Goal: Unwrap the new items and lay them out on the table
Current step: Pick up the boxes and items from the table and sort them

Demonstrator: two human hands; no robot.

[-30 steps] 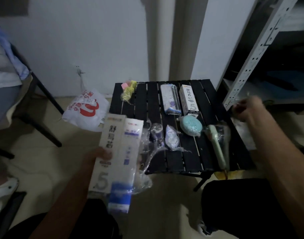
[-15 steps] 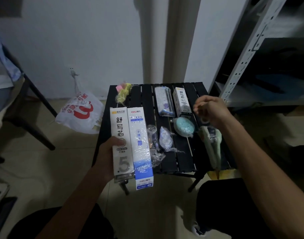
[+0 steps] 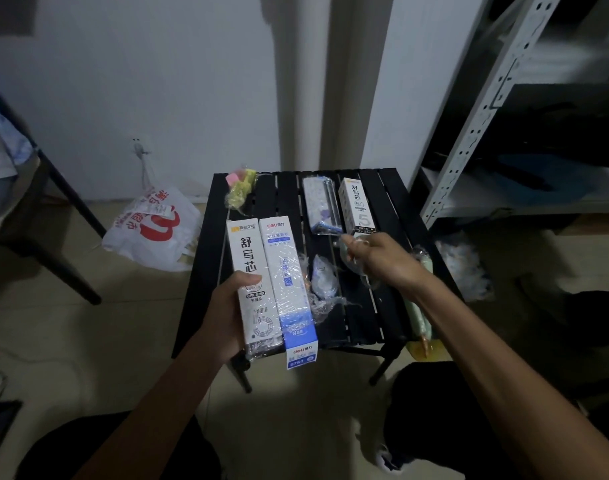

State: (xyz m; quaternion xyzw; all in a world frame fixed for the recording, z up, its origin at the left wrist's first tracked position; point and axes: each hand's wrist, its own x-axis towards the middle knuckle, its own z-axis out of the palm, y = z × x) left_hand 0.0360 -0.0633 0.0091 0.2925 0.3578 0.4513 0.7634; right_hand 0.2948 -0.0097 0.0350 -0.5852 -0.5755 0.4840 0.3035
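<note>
My left hand (image 3: pixel 227 313) holds two long boxes side by side in one clear wrap, above the near left corner of the black slatted table (image 3: pixel 282 195): a white refill box (image 3: pixel 251 282) and a blue-and-white box (image 3: pixel 289 289). My right hand (image 3: pixel 382 261) is over the table's middle, fingers pinched on the clear wrap of a teal round item that it mostly hides. A small wrapped item (image 3: pixel 322 275) lies between my hands. A green-handled tool (image 3: pixel 419 313) in wrap lies under my right forearm.
At the table's far edge lie wrapped sticky notes (image 3: pixel 240 188), a wrapped pouch (image 3: pixel 320 206) and another white box (image 3: pixel 356 206). A white shopping bag (image 3: pixel 150 230) sits on the floor left, beside a chair leg (image 3: pixel 64 237). A metal shelf (image 3: pixel 486 98) and crumpled wrap (image 3: pixel 465 268) are right.
My right hand came from the shelf side leftward and down onto the teal round item. My left hand raised the two boxes upright and closer to the table.
</note>
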